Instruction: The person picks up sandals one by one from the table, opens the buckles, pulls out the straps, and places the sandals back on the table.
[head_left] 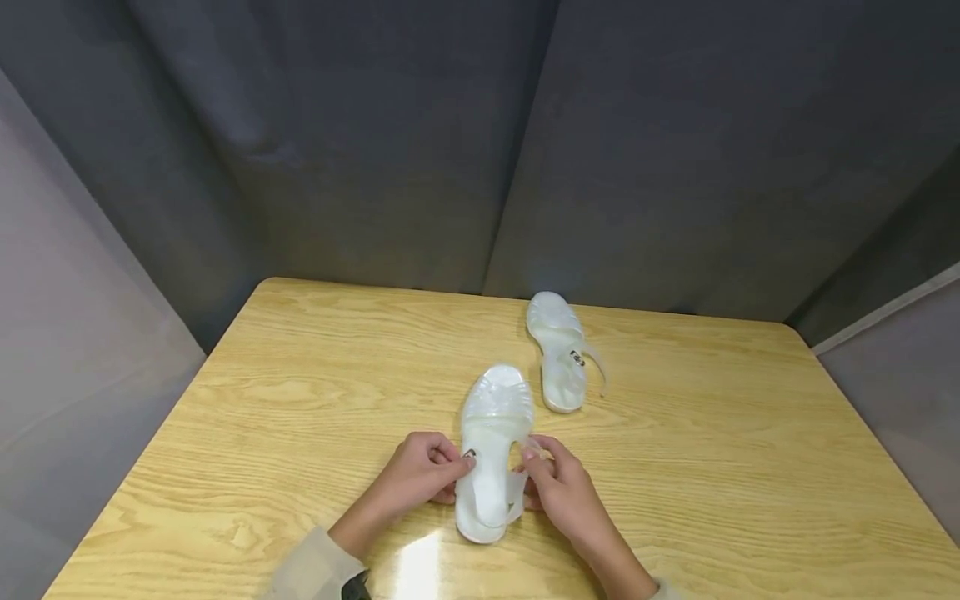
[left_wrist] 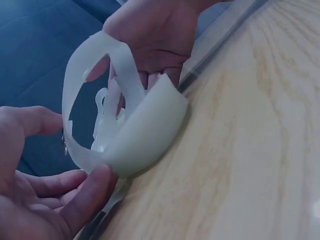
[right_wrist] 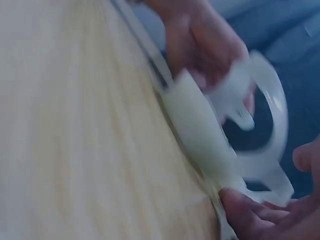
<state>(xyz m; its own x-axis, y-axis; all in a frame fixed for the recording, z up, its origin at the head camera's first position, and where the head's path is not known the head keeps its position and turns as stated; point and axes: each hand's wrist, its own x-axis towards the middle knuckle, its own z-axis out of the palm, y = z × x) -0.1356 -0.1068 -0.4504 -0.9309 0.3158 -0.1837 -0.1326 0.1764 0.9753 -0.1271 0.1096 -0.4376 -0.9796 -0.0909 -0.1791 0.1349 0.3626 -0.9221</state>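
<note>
A white, translucent sandal [head_left: 497, 408] lies on the wooden table with its toe pointing away from me and its heel strap raised in a loop. My left hand [head_left: 420, 468] grips its left side, the thumb beside a small dark metal buckle [head_left: 470, 454]. On the other side, my right hand [head_left: 562, 483] pinches the strap near the middle of the shoe. In the left wrist view the heel [left_wrist: 155, 130] faces the camera, and the fingers stand on either side of the strap loop [left_wrist: 75, 80]. The right wrist view shows the right fingertips [right_wrist: 235, 202] low against the sandal.
A matching sandal [head_left: 553, 321] lies farther back and slightly right, its strap end sticking out to the right. The wooden table [head_left: 300, 383] extends to both sides. Dark grey curtains [head_left: 375, 150] hang behind its far edge, with paler panels [head_left: 82, 333] at the sides.
</note>
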